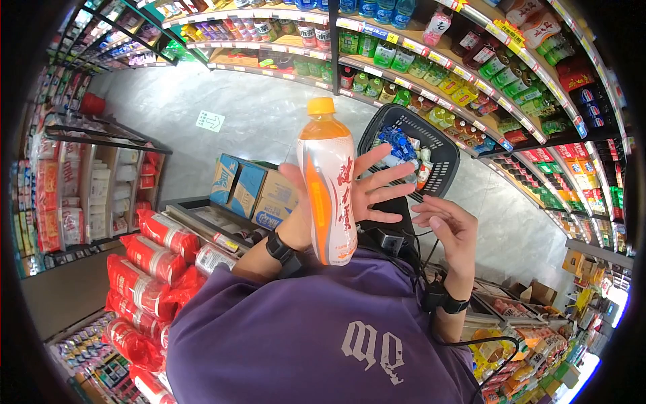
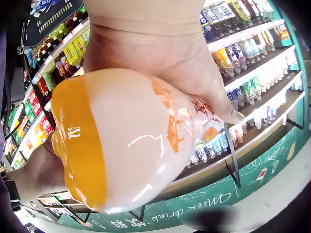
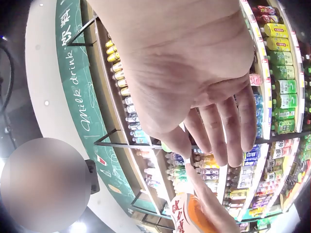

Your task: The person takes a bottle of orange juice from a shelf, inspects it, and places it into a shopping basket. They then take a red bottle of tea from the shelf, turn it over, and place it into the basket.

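An orange-capped drink bottle (image 1: 328,195) with a white-and-orange sleeve and red lettering lies along the palm of my left hand (image 1: 379,185). The fingers of that hand are spread and straight behind the bottle, with the thumb side showing at its left. From the left wrist, the rounded bottle base (image 2: 131,141) fills the middle and hides most of the fingers. My right hand (image 1: 449,232) is held apart from the bottle at the right, with loosely bent fingers and nothing in them. In the right wrist view, its bare palm (image 3: 194,82) faces the camera, above part of the bottle (image 3: 182,213).
A dark shopping basket (image 1: 441,172) holding several packaged items stands on the grey floor beyond my hands. Curved drink shelves (image 1: 431,60) run across the back and right. At the left are red-wrapped packs (image 1: 138,283) and cardboard boxes (image 1: 276,198). A black cable (image 1: 494,339) hangs by my right arm.
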### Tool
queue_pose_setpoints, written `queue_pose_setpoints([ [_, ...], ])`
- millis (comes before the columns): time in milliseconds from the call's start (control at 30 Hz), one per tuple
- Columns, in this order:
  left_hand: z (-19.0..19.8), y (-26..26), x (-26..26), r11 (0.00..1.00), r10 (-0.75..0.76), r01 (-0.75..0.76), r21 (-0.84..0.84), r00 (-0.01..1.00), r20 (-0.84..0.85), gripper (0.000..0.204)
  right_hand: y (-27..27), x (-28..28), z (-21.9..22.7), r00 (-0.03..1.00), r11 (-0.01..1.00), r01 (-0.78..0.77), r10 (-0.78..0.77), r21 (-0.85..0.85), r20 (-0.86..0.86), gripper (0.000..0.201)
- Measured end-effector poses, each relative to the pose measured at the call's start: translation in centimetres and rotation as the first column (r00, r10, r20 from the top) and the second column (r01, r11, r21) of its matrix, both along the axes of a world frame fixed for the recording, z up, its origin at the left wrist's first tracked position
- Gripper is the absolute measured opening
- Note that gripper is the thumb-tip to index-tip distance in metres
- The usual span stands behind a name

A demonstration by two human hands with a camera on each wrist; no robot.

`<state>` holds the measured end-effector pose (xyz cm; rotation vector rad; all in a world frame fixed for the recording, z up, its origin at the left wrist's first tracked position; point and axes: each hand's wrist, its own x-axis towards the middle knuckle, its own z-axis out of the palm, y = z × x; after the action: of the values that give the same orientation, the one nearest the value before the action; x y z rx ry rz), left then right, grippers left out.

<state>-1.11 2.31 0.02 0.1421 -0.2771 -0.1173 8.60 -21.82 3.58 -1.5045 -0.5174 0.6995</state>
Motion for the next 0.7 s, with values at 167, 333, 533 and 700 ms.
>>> queue_pose_setpoints([
  [167, 0.7, 0.1, 0.4, 0.993, 0.011, -0.012, 0.118, 1.0, 0.007, 0.145, -0.2, -0.1, 0.1, 1.0, 1.0, 0.0, 0.0, -0.025, -0.001, 0.035],
  [333, -1.5, 0.9, -1.7, 0.994, 0.003, -0.004, 0.11, 1.0, 0.002, 0.092, 0.1, -0.1, 0.0, 0.999, 1.0, 0.027, -0.027, 0.002, 0.017, 0.033],
  [533, -0.7, 1.0, -0.6, 0.992, 0.008, -0.044, 0.117, 0.955, 0.298, 0.053, -0.4, 0.1, -0.4, 0.991, 0.988, 0.137, -0.137, 0.071, -0.002, 0.031],
  [700, -2.1, 1.7, 0.5, 0.999, 0.018, -0.03, 0.032, 0.942, 0.334, 0.049, 0.0, 0.1, -0.2, 0.986, 0.982, 0.169, -0.169, 0.084, -0.011, 0.031],
])
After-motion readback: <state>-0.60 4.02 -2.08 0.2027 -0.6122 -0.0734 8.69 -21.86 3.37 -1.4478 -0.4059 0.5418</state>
